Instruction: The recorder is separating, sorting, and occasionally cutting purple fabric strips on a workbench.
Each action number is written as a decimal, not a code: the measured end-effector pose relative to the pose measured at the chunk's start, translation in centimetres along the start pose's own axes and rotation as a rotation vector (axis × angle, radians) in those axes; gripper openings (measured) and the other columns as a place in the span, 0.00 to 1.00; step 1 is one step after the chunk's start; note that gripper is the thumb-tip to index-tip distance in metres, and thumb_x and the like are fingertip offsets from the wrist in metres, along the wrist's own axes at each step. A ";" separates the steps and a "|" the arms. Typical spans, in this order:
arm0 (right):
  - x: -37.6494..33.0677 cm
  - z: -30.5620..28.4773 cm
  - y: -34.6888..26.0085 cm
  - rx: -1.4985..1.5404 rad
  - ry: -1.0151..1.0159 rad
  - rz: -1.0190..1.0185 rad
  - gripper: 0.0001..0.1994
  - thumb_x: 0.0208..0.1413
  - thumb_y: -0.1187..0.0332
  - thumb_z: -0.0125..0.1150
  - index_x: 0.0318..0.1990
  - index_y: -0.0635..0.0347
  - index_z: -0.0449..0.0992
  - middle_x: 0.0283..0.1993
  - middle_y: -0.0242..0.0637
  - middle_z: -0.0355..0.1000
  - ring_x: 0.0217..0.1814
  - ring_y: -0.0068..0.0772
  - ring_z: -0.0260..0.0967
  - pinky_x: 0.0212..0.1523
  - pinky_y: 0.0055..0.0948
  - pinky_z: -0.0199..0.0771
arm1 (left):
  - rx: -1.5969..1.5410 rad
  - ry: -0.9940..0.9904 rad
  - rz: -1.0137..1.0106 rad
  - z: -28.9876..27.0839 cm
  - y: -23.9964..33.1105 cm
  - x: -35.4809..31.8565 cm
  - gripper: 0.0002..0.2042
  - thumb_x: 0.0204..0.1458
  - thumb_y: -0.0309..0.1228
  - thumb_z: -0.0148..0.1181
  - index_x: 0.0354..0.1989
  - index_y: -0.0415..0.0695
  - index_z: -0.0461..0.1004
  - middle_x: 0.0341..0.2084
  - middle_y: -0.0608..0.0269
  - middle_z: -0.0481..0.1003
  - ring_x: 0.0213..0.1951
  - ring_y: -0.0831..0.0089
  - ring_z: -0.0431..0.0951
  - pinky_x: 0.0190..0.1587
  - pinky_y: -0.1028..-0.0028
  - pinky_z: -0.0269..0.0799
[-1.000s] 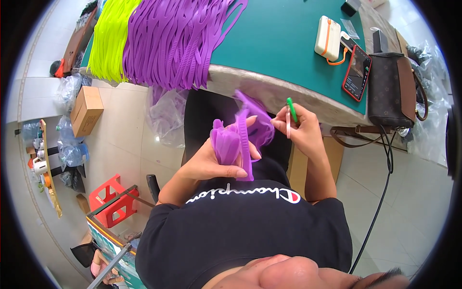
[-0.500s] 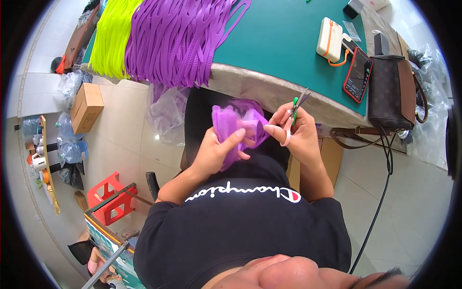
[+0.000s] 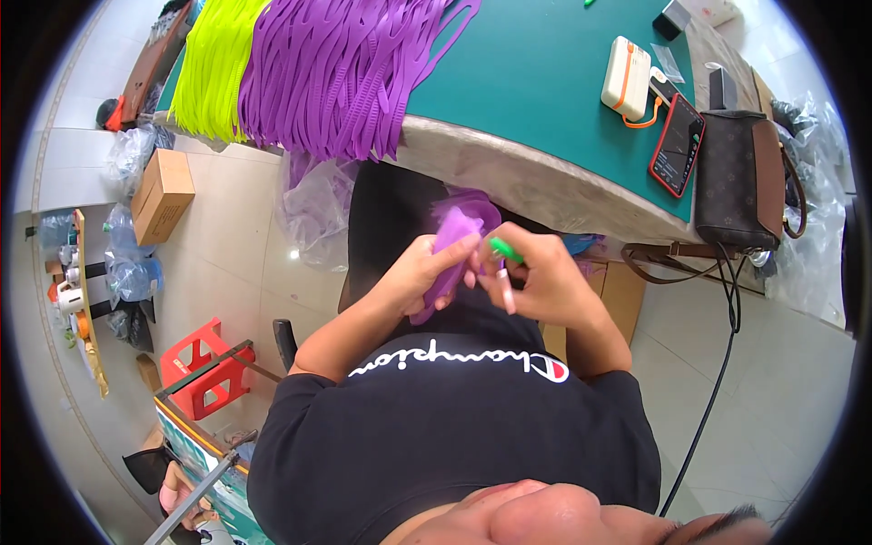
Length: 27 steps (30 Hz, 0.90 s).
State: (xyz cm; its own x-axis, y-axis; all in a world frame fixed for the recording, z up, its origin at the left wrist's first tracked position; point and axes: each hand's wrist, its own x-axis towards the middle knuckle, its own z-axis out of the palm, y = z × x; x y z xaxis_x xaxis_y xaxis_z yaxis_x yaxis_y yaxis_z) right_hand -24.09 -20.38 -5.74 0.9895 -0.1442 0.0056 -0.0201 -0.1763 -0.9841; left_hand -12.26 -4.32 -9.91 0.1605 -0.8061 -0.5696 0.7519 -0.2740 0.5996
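Head view: at the centre of the frame, the left hand (image 3: 420,272) is closed around a purple bundle (image 3: 457,229), blurred at its upper end, while just beside it the right hand (image 3: 545,272) grips small scissors (image 3: 505,250) with a green handle, their blades hard to make out. Across the upper left, purple straps (image 3: 327,82) lie beside yellow-green straps (image 3: 211,73) on the green tabletop (image 3: 527,86), and toward the upper right are a phone (image 3: 678,145) and a brown handbag (image 3: 738,177).
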 end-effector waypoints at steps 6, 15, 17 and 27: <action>-0.9 0.4 0.0 -0.297 -0.002 -0.113 0.16 0.39 0.78 0.68 0.38 0.60 0.72 0.26 0.35 0.71 0.26 0.28 0.71 0.25 0.24 0.69 | -0.123 -0.104 -0.110 -1.1 -0.2 0.5 0.14 0.51 0.35 0.65 0.38 0.39 0.74 0.26 0.59 0.76 0.13 0.81 0.70 0.12 0.82 0.62; -2.7 -0.4 1.3 -0.240 0.374 -0.030 0.21 0.37 0.80 0.72 0.43 0.63 0.77 0.27 0.33 0.75 0.27 0.18 0.72 0.26 0.17 0.69 | -0.030 0.134 0.590 1.8 -0.3 -0.5 0.06 0.55 0.25 0.59 0.39 0.36 0.75 0.32 0.60 0.78 0.32 0.74 0.78 0.37 0.74 0.76; -3.1 -0.5 1.3 -0.431 0.253 -0.083 0.22 0.34 0.81 0.70 0.43 0.62 0.77 0.27 0.35 0.75 0.25 0.25 0.74 0.27 0.22 0.72 | -0.009 0.147 0.607 2.2 -0.1 -0.8 0.06 0.55 0.24 0.60 0.38 0.35 0.75 0.32 0.60 0.78 0.33 0.73 0.79 0.38 0.74 0.76; -3.4 -0.9 1.0 -0.559 0.109 0.069 0.13 0.42 0.79 0.63 0.39 0.61 0.77 0.28 0.36 0.78 0.28 0.32 0.78 0.29 0.25 0.75 | 0.244 0.293 0.637 2.6 -0.4 -0.8 0.03 0.52 0.19 0.60 0.35 0.33 0.76 0.29 0.61 0.78 0.31 0.76 0.79 0.35 0.77 0.78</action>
State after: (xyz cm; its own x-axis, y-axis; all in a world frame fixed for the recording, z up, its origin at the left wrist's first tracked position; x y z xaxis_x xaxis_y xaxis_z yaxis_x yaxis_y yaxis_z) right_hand -27.59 -20.92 -6.64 0.9635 -0.2677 -0.0082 -0.1859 -0.6466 -0.7398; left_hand -14.37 -4.91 -8.28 0.7080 -0.6839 -0.1761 0.2983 0.0636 0.9523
